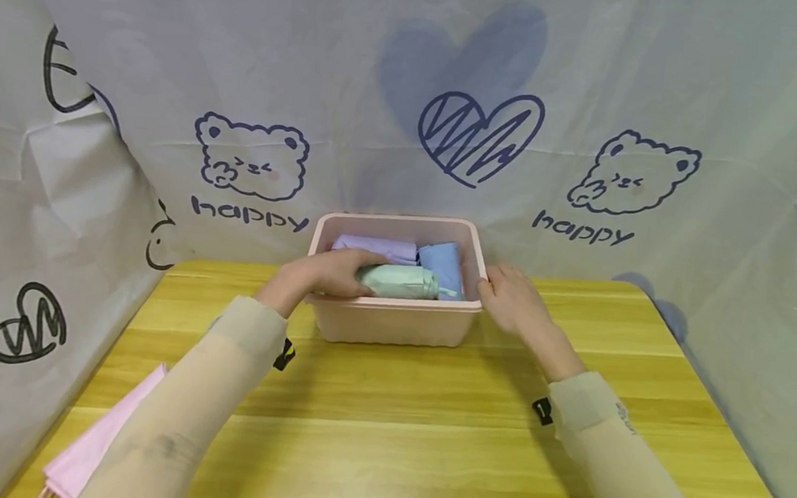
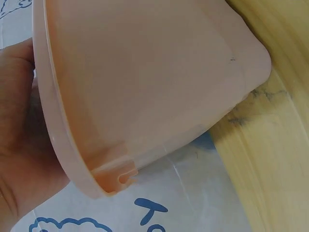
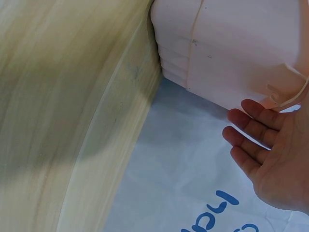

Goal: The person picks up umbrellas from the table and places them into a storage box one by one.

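A pale pink plastic bin [image 1: 395,324] stands at the back of the wooden table. Inside it lie a mint-green rolled fabric bundle [image 1: 399,281], a lilac one [image 1: 377,248] and a blue one [image 1: 442,265]. My left hand [image 1: 336,271] reaches over the bin's left rim and grips the green bundle's left end; in the left wrist view the bin wall hides the fingertips. At the right rim, my right hand [image 1: 513,300] touches the bin's edge. Its fingers [image 3: 253,128] lie loosely extended along the outer side in the right wrist view, where the thumb is hidden.
A pink folded fabric item [image 1: 100,440] with a cord loop lies at the table's left edge, partly behind my left sleeve. White printed sheeting [image 1: 385,82] hangs directly behind the bin and along the sides. The wooden tabletop [image 1: 382,437] extends in front.
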Available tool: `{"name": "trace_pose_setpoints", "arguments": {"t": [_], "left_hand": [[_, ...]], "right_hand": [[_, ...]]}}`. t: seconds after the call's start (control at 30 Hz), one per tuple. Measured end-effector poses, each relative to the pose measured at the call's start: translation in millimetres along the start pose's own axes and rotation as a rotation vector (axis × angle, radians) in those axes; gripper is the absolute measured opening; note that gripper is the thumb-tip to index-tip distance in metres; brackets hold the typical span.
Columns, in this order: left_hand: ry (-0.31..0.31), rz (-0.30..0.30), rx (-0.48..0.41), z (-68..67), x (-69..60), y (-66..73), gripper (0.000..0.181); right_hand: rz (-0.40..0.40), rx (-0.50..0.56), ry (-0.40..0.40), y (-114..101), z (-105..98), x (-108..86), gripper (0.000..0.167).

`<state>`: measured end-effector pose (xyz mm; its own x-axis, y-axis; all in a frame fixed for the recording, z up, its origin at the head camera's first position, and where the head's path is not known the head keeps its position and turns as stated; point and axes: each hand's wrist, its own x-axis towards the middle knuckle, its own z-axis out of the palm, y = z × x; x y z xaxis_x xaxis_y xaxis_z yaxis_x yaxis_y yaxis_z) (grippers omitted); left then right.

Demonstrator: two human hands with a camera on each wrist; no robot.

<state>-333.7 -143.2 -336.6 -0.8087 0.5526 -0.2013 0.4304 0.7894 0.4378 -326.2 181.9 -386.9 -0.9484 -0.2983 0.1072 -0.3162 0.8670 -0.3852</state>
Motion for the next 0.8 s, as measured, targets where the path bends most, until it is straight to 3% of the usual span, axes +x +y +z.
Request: {"name": "trace_pose_setpoints", "arguments": {"t": [0.17,0.33,0.57,0.67,0.8], "left_hand": [[0.057,0.036,0.002,1.5,-4.1,-5.0,0.065],[0.154,0.072,-0.047,0.8,-15.0,-9.4,0.061],[0.362,0.155,-0.192,4.3,-42.6,-18.1,0.054],[0.463,0.163,-0.279,9.4,-56.8,-22.6,0.05],[0.603,0.139,-0.324,17.9,-77.8,-27.2,0.048]], "right_hand": [[-0.007,0.001,0.0,-1,1,-0.7,0.055],[0.001,0.005,-0.005,0,1,-0.8,0.056],[0.006,0.005,-0.019,0,1,-0.2,0.055],[0.012,0.003,-0.026,0,1,-0.6,0.056],[0.013,0.006,-0.028,-1,1,-0.8,0.056]]}}
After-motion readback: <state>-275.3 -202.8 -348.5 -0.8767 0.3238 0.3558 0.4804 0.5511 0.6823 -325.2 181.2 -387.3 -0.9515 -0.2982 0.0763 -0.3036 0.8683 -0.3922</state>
